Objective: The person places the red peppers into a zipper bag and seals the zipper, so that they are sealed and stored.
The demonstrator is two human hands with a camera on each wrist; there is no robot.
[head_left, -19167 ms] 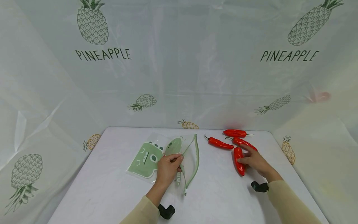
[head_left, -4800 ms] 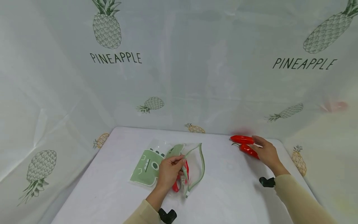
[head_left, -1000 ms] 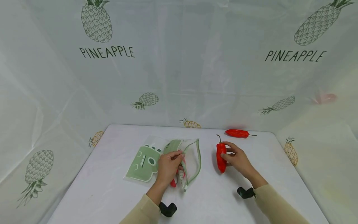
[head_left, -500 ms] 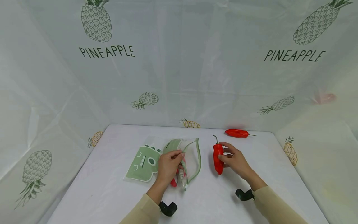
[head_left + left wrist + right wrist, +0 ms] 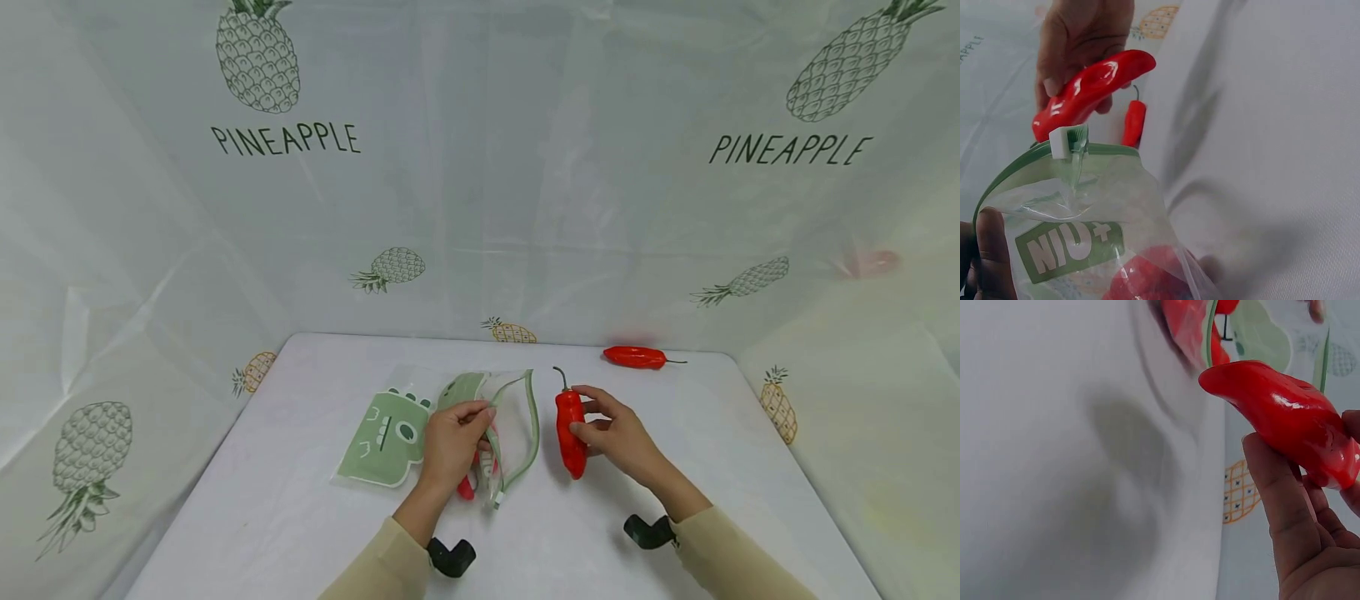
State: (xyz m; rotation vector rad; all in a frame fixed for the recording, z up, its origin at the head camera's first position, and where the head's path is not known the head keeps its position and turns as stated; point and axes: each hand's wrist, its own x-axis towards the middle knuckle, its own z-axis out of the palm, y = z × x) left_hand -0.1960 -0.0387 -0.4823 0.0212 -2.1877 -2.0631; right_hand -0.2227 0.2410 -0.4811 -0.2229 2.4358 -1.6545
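Observation:
My left hand [image 5: 450, 446] pinches the edge of a clear zip bag [image 5: 382, 442] printed with a green cartoon creature. The bag's green-rimmed mouth gapes toward the right, its white slider [image 5: 1060, 142] showing in the left wrist view. Red chili peppers [image 5: 1150, 275] show inside the bag; how many is hidden. My right hand [image 5: 622, 437] holds another red chili pepper [image 5: 571, 433] between thumb and fingers, above the table and just right of the bag's mouth. Its stem points up and away in the head view. The right wrist view shows this pepper [image 5: 1291, 412] close up.
One more red chili pepper [image 5: 636, 357] lies near the table's back right edge. The white table [image 5: 300, 517] meets a hanging sheet [image 5: 480, 208] printed with pineapples at the back and sides. A black wrist camera [image 5: 452, 558] sits beside the left sleeve.
Several peppers lay on the table at first; one lies there now, and red peppers show inside the bag. Over the last second my right hand has carried its pepper left. My left hand stays put.

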